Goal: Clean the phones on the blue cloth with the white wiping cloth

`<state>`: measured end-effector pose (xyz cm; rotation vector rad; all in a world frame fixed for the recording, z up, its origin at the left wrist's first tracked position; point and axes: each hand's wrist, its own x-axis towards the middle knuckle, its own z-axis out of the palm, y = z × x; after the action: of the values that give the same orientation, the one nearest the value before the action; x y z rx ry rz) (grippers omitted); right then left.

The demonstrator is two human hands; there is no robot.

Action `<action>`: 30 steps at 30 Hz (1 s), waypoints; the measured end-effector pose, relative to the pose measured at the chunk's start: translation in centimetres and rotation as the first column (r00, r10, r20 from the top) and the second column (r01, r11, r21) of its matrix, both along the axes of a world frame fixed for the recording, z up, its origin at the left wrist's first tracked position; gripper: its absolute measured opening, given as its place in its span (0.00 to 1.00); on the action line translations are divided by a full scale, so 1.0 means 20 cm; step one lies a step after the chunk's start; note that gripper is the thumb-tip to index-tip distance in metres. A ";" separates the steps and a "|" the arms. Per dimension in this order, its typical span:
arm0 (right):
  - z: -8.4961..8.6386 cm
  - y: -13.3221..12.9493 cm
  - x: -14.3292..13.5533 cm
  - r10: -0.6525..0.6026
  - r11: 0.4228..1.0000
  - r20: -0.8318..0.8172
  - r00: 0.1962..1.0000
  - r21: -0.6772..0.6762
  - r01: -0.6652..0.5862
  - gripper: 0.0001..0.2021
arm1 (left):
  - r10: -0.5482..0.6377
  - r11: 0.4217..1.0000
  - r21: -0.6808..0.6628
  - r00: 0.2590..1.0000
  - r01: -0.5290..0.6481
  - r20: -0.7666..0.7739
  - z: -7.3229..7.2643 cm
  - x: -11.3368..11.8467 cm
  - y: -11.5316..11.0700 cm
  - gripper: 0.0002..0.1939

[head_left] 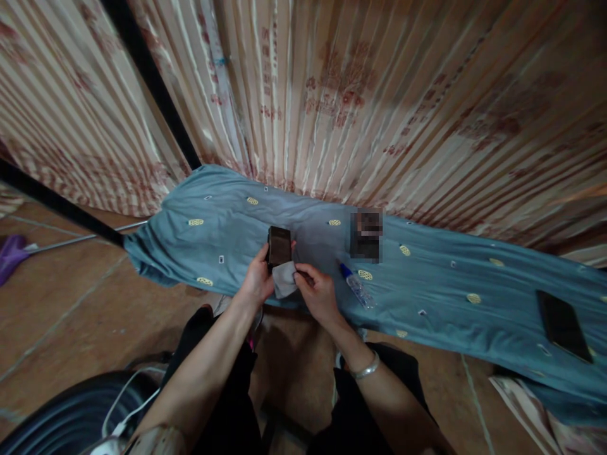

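My left hand (258,273) is wrapped round a small dark rectangular device (279,245) with a shiny face, perhaps a phone; its exact kind does not show. A light grey cloth (284,279) hangs over the device's lower end. Pinched at its right edge, the cloth is between the fingers of my right hand (317,289). Both hands are over the blue bedsheet (303,221) with its yellow pineapple pattern. Right of my right hand lies a clear bottle (358,287) with a blue top, tipped on its side.
A pixelated dark object (366,237) sits farther back on the sheet. A black phone (564,325) lies at the right. Black poles (156,95) stand at the left before a patterned curtain (341,88). A white cable (128,414) rests on a coiled black item (61,411) at lower left.
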<state>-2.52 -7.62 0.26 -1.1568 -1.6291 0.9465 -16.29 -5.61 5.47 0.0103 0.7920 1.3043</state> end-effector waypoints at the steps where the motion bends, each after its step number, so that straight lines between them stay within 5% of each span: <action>1: 0.01 0.00 0.01 -0.007 0.999 0.052 0.999 0.054 0.004 0.11 | 0.006 1.000 0.002 1.000 -0.006 0.011 0.00 0.00 0.00 0.26; 6: 0.03 0.03 0.06 -0.045 0.934 0.244 0.969 0.354 -0.046 0.14 | -0.012 1.000 -0.018 1.000 0.013 0.014 0.02 0.01 -0.01 0.24; 12: 0.03 0.06 0.10 -0.112 0.830 0.340 0.934 0.549 -0.101 0.16 | -0.036 0.999 -0.017 0.999 0.036 0.007 0.02 0.04 -0.01 0.21; 22: 0.05 0.07 0.11 -0.200 0.742 0.428 0.881 0.654 -0.149 0.16 | 0.054 0.989 0.145 0.989 -0.034 -0.139 -0.09 0.04 0.00 0.02; 30: 0.06 0.05 0.07 -0.173 0.745 0.429 0.887 0.646 -0.167 0.17 | 0.083 0.991 0.117 0.978 -0.061 -0.193 -0.12 0.09 -0.03 0.16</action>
<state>-1.17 -6.66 1.54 -0.8899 -2.1026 -0.0035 -14.53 -6.25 3.09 0.2041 0.8951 1.4303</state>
